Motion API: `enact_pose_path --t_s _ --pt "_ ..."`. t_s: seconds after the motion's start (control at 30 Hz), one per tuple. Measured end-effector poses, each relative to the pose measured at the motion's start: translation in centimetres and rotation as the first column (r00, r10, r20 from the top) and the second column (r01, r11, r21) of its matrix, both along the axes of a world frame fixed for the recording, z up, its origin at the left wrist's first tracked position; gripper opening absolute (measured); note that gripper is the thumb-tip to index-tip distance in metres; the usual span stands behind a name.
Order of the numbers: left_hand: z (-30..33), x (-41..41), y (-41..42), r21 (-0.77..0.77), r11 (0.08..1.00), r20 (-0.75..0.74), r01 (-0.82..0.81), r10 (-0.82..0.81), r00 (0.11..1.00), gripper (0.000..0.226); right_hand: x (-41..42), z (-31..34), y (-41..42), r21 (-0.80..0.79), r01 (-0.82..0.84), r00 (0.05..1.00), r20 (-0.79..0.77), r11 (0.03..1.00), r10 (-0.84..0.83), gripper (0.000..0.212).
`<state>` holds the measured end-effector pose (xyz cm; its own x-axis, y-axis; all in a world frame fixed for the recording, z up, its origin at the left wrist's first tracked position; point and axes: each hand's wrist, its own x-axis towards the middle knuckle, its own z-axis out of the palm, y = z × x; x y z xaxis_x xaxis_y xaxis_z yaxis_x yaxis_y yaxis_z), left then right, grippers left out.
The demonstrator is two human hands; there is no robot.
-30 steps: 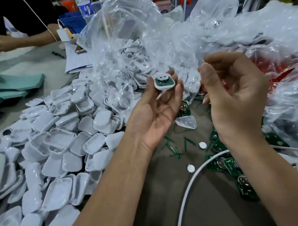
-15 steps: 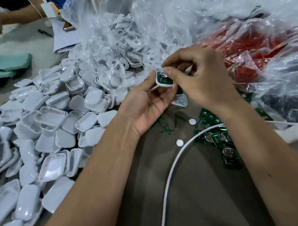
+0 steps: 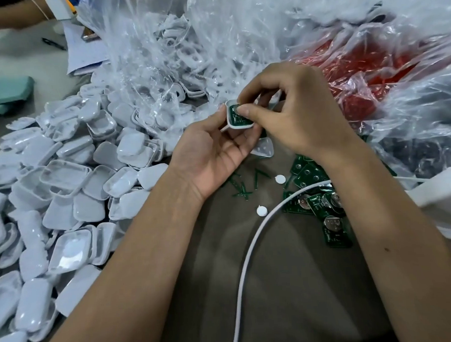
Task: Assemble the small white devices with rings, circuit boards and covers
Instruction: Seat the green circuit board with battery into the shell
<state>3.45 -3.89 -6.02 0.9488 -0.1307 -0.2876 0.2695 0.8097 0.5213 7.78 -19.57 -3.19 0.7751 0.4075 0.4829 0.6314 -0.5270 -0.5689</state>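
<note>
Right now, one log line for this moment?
left hand: holds white shell | right hand: presses circuit board into shell | cover: not on

We see one view only, from the head, looking forward and steeply down, close over the brown table [image 3: 288, 284]. Beyond it lie clear plastic bags [image 3: 239, 41]; left of it, heaped white shells [image 3: 65, 203].

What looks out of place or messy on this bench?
Loose green slivers lie scattered on the table under the left hand, beside two stray white discs. White shells are heaped unsorted at left. Nothing looks visibly broken.
</note>
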Motion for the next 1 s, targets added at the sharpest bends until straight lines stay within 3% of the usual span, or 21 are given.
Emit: enact_pose_path --t_s 0.27,0.5,1.0 --pt "0.09 -0.17 0.0 0.023 0.999 -0.014 0.025 -0.024 1.0 0.03 -0.46 -0.84 -0.63 0.012 0.082 0.996 0.042 0.997 -0.082 0.014" --pt "-0.24 -0.15 0.15 0.071 0.997 -0.013 0.039 -0.038 0.999 0.018 -0.73 -0.83 -0.49 0.033 0.071 0.996 0.055 0.997 -0.072 0.018" --pt "-0.11 -0.25 0.37 0.07 0.995 0.061 0.078 -0.082 0.995 0.022 -0.88 -0.63 -0.43 0.019 0.046 0.996 0.081 0.999 -0.047 0.019"
